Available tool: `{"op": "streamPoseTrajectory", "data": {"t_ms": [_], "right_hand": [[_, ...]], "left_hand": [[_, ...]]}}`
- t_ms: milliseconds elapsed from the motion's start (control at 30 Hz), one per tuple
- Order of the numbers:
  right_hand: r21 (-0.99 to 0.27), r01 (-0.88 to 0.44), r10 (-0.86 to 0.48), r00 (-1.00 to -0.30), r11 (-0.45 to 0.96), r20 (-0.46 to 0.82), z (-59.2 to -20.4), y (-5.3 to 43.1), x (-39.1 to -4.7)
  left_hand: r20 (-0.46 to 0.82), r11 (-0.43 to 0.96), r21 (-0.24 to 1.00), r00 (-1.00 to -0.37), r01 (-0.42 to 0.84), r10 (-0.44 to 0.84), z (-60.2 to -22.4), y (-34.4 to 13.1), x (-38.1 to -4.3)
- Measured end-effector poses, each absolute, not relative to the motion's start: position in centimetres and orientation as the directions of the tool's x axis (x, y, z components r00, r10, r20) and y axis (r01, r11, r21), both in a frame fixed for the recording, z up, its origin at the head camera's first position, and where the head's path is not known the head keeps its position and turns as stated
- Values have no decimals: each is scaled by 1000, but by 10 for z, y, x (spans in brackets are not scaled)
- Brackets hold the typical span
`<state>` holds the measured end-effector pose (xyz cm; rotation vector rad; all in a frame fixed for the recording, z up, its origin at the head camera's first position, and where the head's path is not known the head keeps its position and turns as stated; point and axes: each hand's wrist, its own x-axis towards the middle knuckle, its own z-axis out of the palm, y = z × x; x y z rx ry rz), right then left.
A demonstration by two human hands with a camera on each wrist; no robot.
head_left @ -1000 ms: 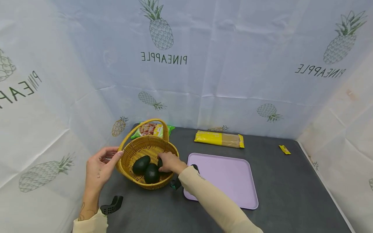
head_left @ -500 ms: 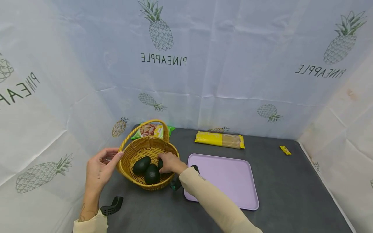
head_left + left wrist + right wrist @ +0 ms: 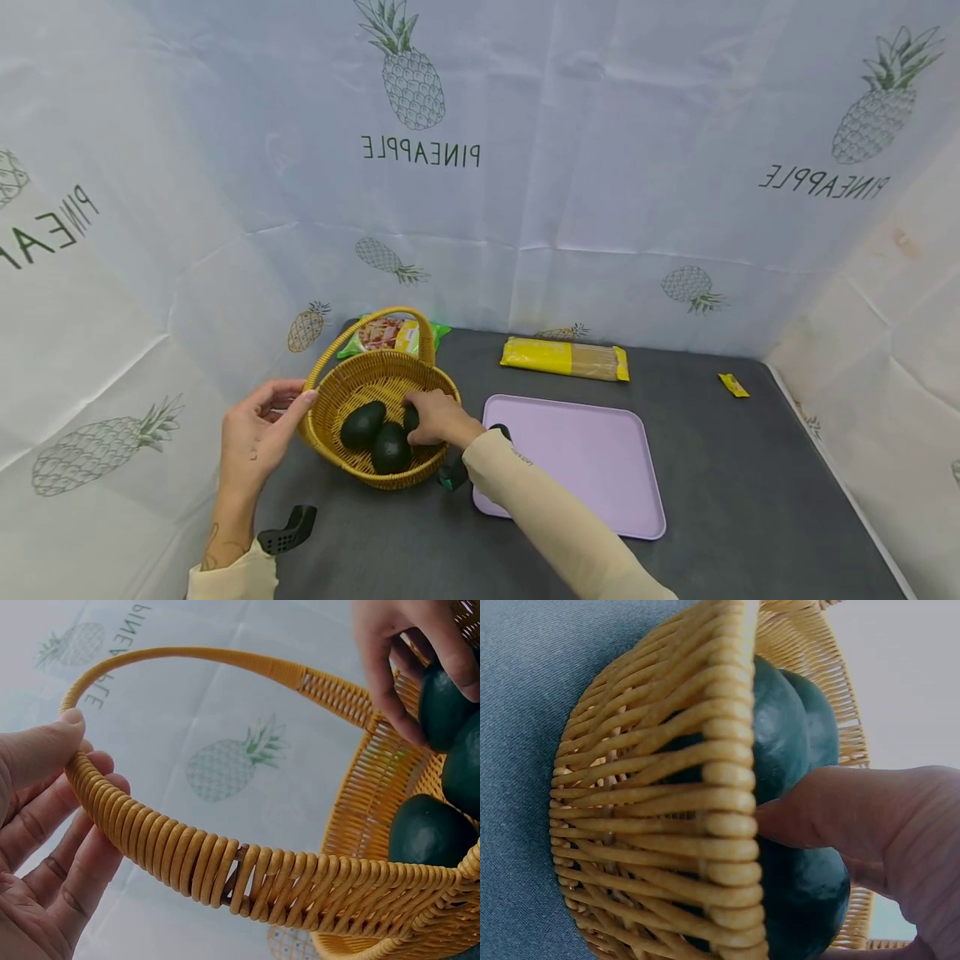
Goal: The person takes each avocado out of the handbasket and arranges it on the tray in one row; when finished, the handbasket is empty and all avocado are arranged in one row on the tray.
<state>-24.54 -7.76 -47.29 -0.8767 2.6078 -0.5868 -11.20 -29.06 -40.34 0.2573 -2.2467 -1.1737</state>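
A yellow wicker basket [image 3: 382, 371] with a tall arched handle [image 3: 393, 311] stands at the left of the table. My left hand [image 3: 255, 433] pinches the handle's near side between thumb and fingers, as the left wrist view shows closely. Two dark green avocados [image 3: 363, 423] lie in full sight inside the basket. My right hand [image 3: 437, 418] reaches over the right rim and grips a third avocado [image 3: 802, 900], which it mostly covers in the head view. In the right wrist view the thumb presses on this avocado just inside the rim.
A lilac tray [image 3: 577, 458] lies right of the basket, partly under my right forearm. Behind it is a yellow pack of noodles [image 3: 562, 358]. A green food packet [image 3: 390, 333] sits behind the basket. A small yellow sachet [image 3: 732, 385] lies far right. Printed cloth hangs around the table.
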Motion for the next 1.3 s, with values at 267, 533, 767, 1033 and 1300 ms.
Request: {"op": "streamPoseTrajectory", "data": {"t_ms": [267, 533, 767, 1033, 1300], "right_hand": [[-543, -494, -643, -758, 679, -114, -465, -70, -246], [-589, -476, -626, -777, 654, -67, -457, -61, -247], [-627, -470, -616, -787, 621, -21, -447, -45, -248], [-670, -461, -597, -802, 581, 34, -441, -24, -249], [-700, -461, -558, -823, 545, 107, -433, -3, -249]], "left_hand": [[407, 586, 804, -813, 101, -418, -404, -291, -112], [415, 581, 806, -808, 113, -419, -403, -291, -112], [400, 581, 809, -812, 94, -425, -403, -291, -112], [390, 572, 815, -814, 88, -430, -403, -291, -112], [396, 576, 813, -808, 88, -435, -403, -291, -112]]}}
